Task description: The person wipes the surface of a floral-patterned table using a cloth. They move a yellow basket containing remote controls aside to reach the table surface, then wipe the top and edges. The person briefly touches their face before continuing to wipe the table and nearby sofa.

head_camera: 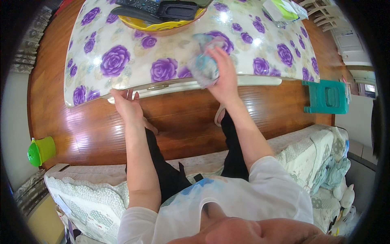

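Note:
My right hand point(224, 73) grips a crumpled cloth point(203, 68) in white, grey and blue, blurred by motion. The cloth is over the near edge of a table cover point(186, 50) printed with purple roses. At the cover's front edge, left of centre, my left hand point(128, 105) has its thumb at the rim and its fingers curled beneath. Below that edge shows a white table front point(173, 88) with a metal handle point(157, 87).
A yellow basket point(161, 26) with remote controls point(138, 7) stands at the table's far side. Tissue packs point(281, 12) lie far right. A teal stool point(327, 97) is on the floor to the right, a green bin point(42, 151) to the left. Behind me is a quilted sofa point(91, 195).

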`<state>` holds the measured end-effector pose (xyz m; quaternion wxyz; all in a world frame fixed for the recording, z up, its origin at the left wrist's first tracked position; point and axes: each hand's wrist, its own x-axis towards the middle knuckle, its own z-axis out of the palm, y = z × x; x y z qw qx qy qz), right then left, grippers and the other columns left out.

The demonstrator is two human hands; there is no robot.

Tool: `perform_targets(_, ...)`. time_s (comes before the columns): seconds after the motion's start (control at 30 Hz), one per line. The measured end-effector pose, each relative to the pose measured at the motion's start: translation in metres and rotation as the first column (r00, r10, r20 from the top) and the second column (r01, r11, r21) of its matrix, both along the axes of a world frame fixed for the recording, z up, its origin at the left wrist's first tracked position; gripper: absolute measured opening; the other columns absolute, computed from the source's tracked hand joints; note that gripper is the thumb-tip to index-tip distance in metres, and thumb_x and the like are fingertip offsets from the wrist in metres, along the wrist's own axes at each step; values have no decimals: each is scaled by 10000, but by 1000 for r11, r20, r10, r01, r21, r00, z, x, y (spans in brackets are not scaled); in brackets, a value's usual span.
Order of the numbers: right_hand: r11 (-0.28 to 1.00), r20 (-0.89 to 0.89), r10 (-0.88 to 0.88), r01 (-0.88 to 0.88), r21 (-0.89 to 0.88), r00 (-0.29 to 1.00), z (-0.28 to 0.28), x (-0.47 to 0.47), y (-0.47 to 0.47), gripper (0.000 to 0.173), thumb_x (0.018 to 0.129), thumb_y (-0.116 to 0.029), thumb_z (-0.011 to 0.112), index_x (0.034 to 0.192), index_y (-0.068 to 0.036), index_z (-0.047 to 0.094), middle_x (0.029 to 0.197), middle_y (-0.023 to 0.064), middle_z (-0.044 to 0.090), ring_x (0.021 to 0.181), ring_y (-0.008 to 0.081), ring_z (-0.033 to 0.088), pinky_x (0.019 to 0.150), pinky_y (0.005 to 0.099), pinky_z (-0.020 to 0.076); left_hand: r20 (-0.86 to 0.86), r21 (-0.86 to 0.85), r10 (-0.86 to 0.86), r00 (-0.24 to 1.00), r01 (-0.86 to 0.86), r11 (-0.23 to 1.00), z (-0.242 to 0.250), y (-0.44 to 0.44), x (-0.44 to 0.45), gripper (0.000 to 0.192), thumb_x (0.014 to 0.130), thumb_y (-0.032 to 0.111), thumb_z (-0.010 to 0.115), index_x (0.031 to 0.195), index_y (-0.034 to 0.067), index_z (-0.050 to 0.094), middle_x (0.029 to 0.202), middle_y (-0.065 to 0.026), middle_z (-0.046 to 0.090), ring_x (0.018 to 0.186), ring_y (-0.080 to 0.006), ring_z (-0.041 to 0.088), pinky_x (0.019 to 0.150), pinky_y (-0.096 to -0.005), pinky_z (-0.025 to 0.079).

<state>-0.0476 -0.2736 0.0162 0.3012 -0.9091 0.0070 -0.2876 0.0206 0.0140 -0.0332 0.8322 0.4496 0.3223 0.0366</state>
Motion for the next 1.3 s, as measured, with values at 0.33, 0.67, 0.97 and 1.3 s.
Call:
perform_targets(0.33,978,98,-201,206,-41,975,-10,-1,-62,700,614,-55,838,1273,-71,602,1237,123,643,1172,309,592,1016,386,450,23,-54,-15,1000,16,998,8,-2,-3,515,994,512,524,1204,45,469,1182,-103,500,1104,-261,507,911,-439,414)
perform_targets(0.67,989,65,-141,139,41,988,-8,6,-40,676,744,-115,799,1361,-39,533,1376,182,552,1295,326,515,1081,393,399,5,-11,-59,998,59,998,16,-5,-6,633,1002,550,469,1350,27,392,1324,-129,478,1160,-248,499,875,-398,444)
perform_targets(0.97,995,-31,95,-93,38,995,-3,2,-10,637,740,-149,810,1327,-76,576,1307,142,612,1246,338,553,1057,400,423,28,-2,-64,998,64,998,8,-2,-4,651,989,562,494,1334,20,391,1314,-119,459,1159,-250,499,891,-418,429)
perform_targets(1.3,918,45,-395,396,-8,917,-4,-2,-83,727,693,-7,771,1375,-14,522,1284,169,618,1233,293,566,1050,380,434,21,-36,10,1000,-9,999,17,-8,-5,471,1008,484,525,1175,47,472,1171,-113,523,1077,-250,529,888,-423,430)
